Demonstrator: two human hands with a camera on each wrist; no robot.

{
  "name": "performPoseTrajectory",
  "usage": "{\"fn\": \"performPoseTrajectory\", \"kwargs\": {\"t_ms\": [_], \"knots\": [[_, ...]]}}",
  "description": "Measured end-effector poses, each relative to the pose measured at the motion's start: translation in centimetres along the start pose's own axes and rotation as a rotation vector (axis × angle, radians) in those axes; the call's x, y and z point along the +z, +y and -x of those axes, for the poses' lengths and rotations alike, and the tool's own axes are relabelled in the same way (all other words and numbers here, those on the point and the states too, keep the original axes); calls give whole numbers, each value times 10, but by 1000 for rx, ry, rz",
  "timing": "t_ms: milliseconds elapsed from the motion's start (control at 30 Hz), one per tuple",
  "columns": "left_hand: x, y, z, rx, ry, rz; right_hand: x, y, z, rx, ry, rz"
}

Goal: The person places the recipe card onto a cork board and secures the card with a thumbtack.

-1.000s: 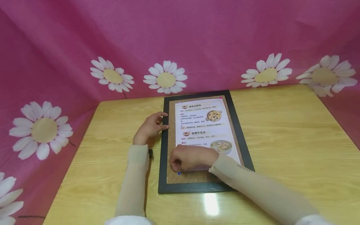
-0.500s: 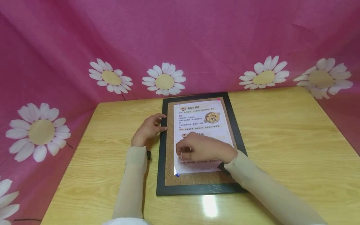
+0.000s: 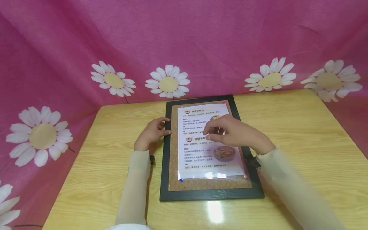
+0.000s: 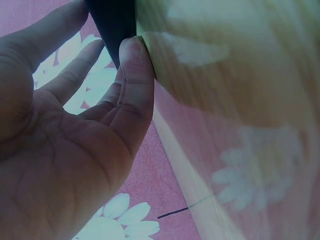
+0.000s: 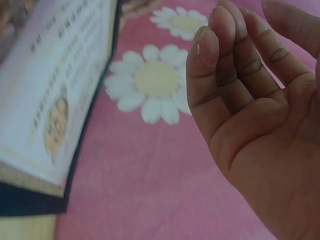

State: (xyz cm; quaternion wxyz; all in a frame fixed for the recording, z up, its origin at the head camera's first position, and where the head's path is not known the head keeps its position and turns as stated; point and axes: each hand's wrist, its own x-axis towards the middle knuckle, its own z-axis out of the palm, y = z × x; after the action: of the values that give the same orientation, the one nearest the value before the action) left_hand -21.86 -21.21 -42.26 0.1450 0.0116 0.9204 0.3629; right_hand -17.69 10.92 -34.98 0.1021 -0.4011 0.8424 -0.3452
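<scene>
A black-framed cork board [image 3: 211, 193] lies on the table with a printed recipe sheet [image 3: 198, 159] on it. A blue pushpin [image 3: 181, 180] is at the sheet's lower left corner, a pink pushpin [image 3: 245, 176] at the lower right and a magenta pushpin [image 3: 224, 102] at the upper right. A pale one [image 3: 182, 107] sits at the upper left. My left hand [image 3: 150, 132] touches the frame's left edge with thumb and fingertips. Above the sheet's right half, my right hand [image 3: 237, 132] hovers with loosely bent fingers; its right wrist view shows nothing in it [image 5: 260, 115].
The wooden table [image 3: 302, 137] extends on both sides of the board. A pink cloth [image 3: 201, 41] with large white daisies hangs behind and to the left. Light glares off the table in front of the frame.
My right hand has left the blue pushpin at the lower left corner and moved up and right across the sheet. The left hand stays at the frame's left edge.
</scene>
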Motion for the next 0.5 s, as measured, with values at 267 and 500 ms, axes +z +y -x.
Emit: {"fn": "performPoseTrajectory", "kwargs": {"t_ms": [267, 500], "knots": [[2, -1, -2, 7, 6, 0, -34, 13, 24, 63, 113, 2], [0, 0, 3, -1, -2, -4, -55, 30, 47, 137, 223, 70]]}}
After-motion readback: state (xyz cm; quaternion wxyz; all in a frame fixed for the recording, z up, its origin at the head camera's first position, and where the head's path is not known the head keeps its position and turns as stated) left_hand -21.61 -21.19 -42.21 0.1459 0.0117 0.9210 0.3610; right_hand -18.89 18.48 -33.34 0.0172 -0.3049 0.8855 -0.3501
